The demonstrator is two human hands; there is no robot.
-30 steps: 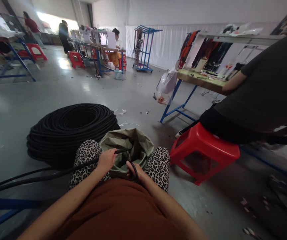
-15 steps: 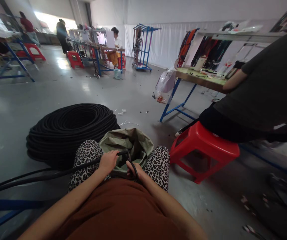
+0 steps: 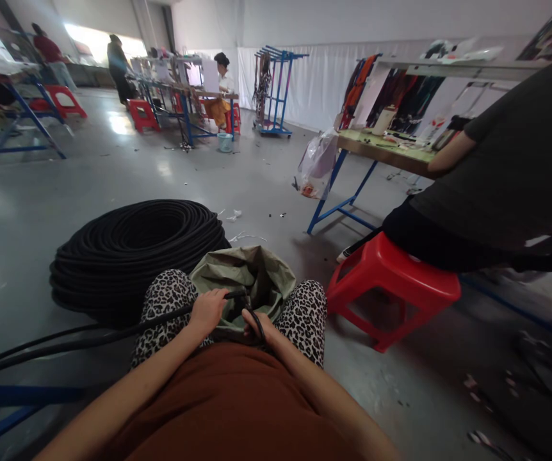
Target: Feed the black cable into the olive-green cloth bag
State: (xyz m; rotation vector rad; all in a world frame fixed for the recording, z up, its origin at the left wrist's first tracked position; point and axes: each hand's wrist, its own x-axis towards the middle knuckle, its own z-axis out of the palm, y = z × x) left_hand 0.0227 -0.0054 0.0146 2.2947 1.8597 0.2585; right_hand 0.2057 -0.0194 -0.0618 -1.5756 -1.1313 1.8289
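Observation:
My left hand is closed around a thick black cord, close to the cord's end. The cord runs from there across my left thigh and off to the left. In my right hand are scissors with a black looped handle. Their blades meet the cord just past my left fingers; whether they are parted is too small to tell. Below both hands, a green woven sack stands with its mouth open between my knees. A large coil of black cord lies on the floor at the left.
A red stool with a seated person is close on my right, by a workbench. A plastic bag hangs from the bench. A blue rack and other people at tables are farther back. Scraps lie on the floor.

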